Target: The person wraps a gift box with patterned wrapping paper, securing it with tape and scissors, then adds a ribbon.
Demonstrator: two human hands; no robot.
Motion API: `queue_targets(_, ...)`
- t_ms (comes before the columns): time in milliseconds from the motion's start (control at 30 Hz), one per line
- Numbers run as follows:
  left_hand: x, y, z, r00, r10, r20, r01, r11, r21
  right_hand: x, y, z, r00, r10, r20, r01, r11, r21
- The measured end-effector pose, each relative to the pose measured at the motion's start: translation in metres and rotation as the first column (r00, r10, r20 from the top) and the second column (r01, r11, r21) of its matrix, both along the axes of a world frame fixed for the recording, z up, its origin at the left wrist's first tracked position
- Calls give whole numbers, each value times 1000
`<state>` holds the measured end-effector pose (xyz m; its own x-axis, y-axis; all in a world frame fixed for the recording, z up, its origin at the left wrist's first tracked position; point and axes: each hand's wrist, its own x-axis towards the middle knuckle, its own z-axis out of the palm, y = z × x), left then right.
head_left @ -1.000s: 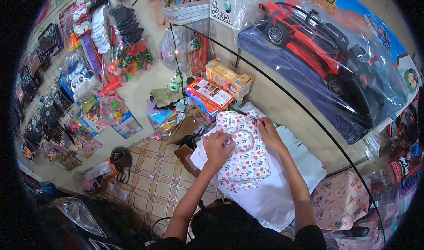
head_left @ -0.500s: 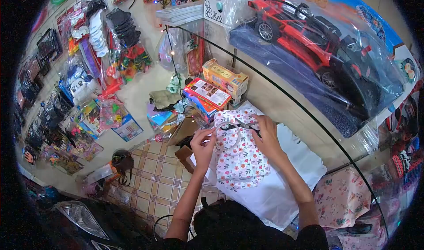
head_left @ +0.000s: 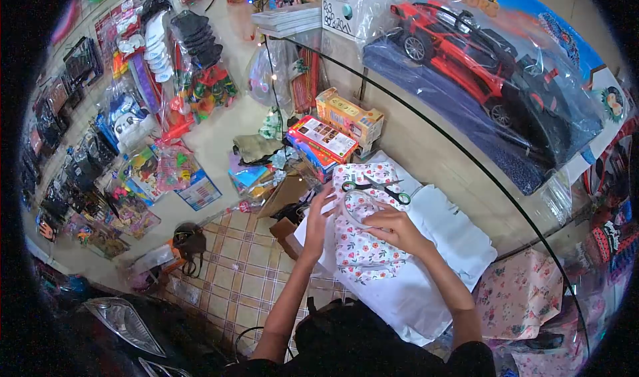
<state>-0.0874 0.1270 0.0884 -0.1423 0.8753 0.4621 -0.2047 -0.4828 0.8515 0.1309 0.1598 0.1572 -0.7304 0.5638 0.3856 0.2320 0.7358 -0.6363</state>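
A parcel [head_left: 366,252] in white paper with a floral print lies in front of me on white sheets. My right hand [head_left: 397,229] is closed on the near rim of a tape roll [head_left: 351,212], a pale ring over the parcel. Beside the parcel's left edge is my left hand [head_left: 317,222], fingers stretched out and holding nothing visible. Scissors [head_left: 377,189] with green and black handles rest, blades apart, on the upper part of the parcel, just beyond the tape roll.
Boxes [head_left: 325,139] stand behind the parcel. A glass edge [head_left: 426,125] runs diagonally at the right, with a packaged red toy car [head_left: 459,57] beyond it. White paper [head_left: 452,234] spreads to the right. Bagged goods [head_left: 193,84] hang on the left.
My right hand has left the scissors and now grips the tape roll. My left hand has let go of the roll and opened. The view has shifted slightly.
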Motion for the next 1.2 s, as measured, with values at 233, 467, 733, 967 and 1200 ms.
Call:
queue_targets(233,14,-17,15,962,-30,-270,36,999,18,-10,-9,-8,989,-15,-150,1,996,-93)
queue_targets(467,8,-19,13,959,27,-284,-25,1000,12,-15,-20,-11,995,-59,-85,29,948,-317)
queue_targets(733,2,-26,13,931,164,-326,-146,986,80,-26,-30,-8,965,-36,-259,-72,915,-396)
queue_targets(967,4,-36,27,938,206,-279,-206,978,29,-32,-33,-14,954,-113,-278,-42,867,-497)
queue_targets(1200,10,-45,42,896,256,-364,-246,966,75,-36,-39,-2,934,-161,-318,-99,740,-665)
